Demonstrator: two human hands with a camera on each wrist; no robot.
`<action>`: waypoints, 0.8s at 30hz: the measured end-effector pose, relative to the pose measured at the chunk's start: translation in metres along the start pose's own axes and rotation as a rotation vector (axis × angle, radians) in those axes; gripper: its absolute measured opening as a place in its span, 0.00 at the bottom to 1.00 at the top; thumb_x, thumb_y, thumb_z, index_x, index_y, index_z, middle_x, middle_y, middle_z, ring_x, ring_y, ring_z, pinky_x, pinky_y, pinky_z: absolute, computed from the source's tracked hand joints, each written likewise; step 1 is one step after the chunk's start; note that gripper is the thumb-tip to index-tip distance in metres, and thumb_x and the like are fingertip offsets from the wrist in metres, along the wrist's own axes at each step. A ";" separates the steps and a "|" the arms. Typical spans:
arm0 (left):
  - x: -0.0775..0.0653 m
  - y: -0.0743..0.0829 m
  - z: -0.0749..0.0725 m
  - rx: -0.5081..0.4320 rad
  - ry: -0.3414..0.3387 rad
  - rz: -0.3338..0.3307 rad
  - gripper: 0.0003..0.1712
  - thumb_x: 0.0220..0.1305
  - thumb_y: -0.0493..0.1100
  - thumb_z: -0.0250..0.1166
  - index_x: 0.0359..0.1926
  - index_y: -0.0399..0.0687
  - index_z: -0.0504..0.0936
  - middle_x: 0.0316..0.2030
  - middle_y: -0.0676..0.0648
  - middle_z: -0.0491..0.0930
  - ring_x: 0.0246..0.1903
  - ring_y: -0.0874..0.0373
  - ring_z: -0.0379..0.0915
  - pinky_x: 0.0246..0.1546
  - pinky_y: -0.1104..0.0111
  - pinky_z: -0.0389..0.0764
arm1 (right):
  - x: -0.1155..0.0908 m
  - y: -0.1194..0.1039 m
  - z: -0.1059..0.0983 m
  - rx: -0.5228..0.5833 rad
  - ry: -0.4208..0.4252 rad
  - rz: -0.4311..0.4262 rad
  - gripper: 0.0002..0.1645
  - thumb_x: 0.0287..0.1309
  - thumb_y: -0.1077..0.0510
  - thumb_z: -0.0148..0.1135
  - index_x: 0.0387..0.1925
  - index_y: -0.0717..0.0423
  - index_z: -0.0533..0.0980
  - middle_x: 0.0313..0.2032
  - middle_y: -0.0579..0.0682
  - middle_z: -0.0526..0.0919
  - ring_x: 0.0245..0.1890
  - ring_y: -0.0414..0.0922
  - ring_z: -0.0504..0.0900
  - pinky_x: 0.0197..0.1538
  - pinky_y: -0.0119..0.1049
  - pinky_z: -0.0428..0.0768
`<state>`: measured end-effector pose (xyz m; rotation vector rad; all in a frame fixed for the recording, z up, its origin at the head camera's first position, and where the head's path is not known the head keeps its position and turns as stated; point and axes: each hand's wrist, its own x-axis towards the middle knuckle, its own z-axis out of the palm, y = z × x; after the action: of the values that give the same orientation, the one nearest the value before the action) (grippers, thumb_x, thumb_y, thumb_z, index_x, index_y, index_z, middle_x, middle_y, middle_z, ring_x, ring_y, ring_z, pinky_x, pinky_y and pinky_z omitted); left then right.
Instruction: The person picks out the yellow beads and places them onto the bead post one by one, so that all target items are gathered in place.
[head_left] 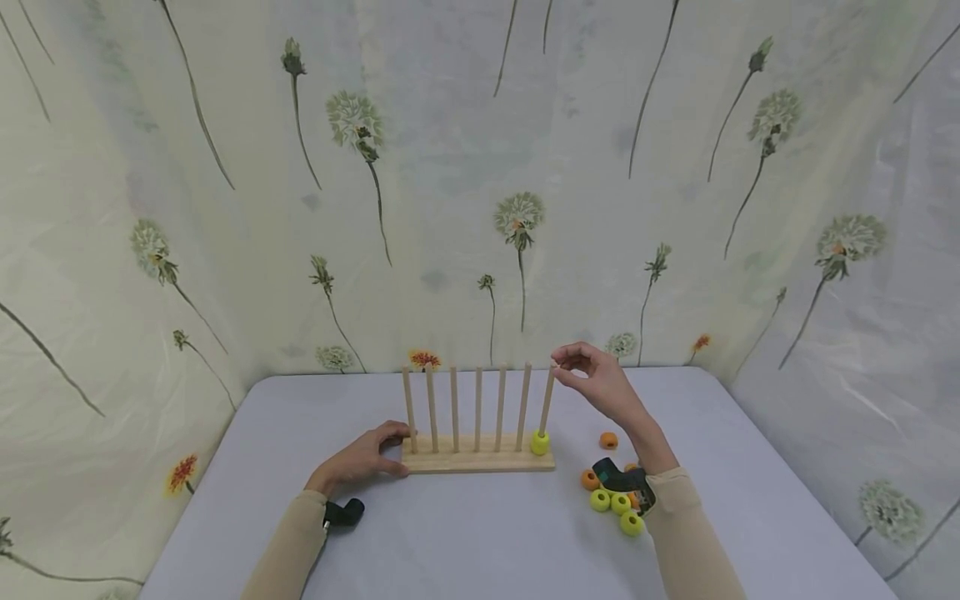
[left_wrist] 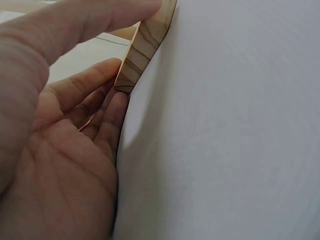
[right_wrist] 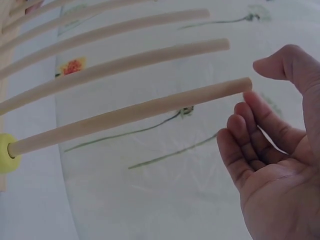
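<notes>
A wooden peg rack (head_left: 480,462) with a row of upright dowels stands on the table. My left hand (head_left: 367,454) grips its left end, thumb at the front and fingers behind; the left wrist view shows the grained end of the base (left_wrist: 145,52) between them. On the rightmost dowel (right_wrist: 135,116) a yellow bead (head_left: 540,442) sits down at the base. My right hand (head_left: 600,383) is at that dowel's top, fingers loosely bent and thumb apart, holding nothing. In the right wrist view its index fingertip is right at the dowel's tip.
Right of the rack lie several loose yellow beads (head_left: 632,523) and orange beads (head_left: 608,441), partly hidden behind the right wrist's black camera (head_left: 618,476). Another black camera (head_left: 345,512) is on the left wrist. A flower-printed curtain (head_left: 450,208) hangs behind the white table (head_left: 465,542).
</notes>
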<state>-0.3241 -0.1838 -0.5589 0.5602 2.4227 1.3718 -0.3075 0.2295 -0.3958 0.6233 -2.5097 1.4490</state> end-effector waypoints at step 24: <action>-0.001 0.003 -0.001 0.019 -0.012 0.021 0.41 0.46 0.48 0.77 0.61 0.48 0.71 0.62 0.47 0.70 0.65 0.48 0.63 0.68 0.50 0.60 | -0.038 0.011 -0.013 -0.112 -0.032 0.072 0.16 0.62 0.59 0.62 0.49 0.59 0.73 0.49 0.55 0.79 0.47 0.40 0.78 0.49 0.23 0.76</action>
<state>-0.3227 -0.1836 -0.5562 0.5991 2.4298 1.3511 -0.2791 0.2561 -0.4113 0.5468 -2.6417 1.3202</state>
